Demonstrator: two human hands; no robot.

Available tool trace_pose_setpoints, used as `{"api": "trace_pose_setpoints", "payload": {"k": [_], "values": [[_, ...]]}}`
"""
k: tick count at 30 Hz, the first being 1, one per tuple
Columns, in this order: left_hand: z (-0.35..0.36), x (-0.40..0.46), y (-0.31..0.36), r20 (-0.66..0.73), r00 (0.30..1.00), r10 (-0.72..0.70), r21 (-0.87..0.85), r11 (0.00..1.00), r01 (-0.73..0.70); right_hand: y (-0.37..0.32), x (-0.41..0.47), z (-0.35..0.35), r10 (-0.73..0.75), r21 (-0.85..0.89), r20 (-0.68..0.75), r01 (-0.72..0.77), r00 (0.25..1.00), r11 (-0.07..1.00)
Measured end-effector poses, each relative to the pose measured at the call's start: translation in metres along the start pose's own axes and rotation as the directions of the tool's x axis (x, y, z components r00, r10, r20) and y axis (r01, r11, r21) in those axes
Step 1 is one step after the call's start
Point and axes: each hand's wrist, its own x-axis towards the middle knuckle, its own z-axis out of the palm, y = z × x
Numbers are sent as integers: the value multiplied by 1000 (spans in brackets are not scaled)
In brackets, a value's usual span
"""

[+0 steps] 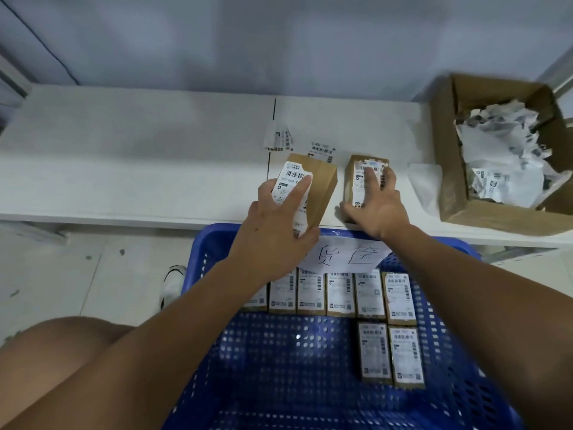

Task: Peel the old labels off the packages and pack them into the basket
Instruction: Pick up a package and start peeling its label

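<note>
Hands split the work here I guess: my left hand (280,218) grips one box (305,193) lifted off the shelf (124,169), right hand (376,203) lies spread on another box (361,178), while the near basket (310,383) holds eight and the far-right carton (459,169) holds peeled labels (508,150).

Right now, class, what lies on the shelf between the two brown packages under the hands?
Only a bare strip of the white shelf, in the head view; the left brown package and right brown package stand apart.
</note>
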Motion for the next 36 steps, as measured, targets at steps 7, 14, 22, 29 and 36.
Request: {"api": "trace_pose_setpoints", "payload": {"k": [7, 14, 22, 29, 36], "values": [[-13, -2, 21, -44, 998, 44, -63, 997, -47, -10, -49, -45, -141, 62, -78, 146, 987, 987], [-20, -48, 56, -59, 996, 67, -156, 985, -76, -36, -173, -82, -315, 625, -27, 262, 949, 735], [-13, -64, 73, 0, 986, 166, -235, 959, -161, -37, -175, -81, -249, 879, -99, 202, 963, 433], [-6, -48, 64, 42, 991, 126, -618, 783, -73, -20, -158, -87, -297, 867, -72, 207, 952, 454], [2, -23, 61, 152, 981, 124, -752, 658, 34, -9, -136, -81, -350, 858, -34, 207, 936, 469]]}}
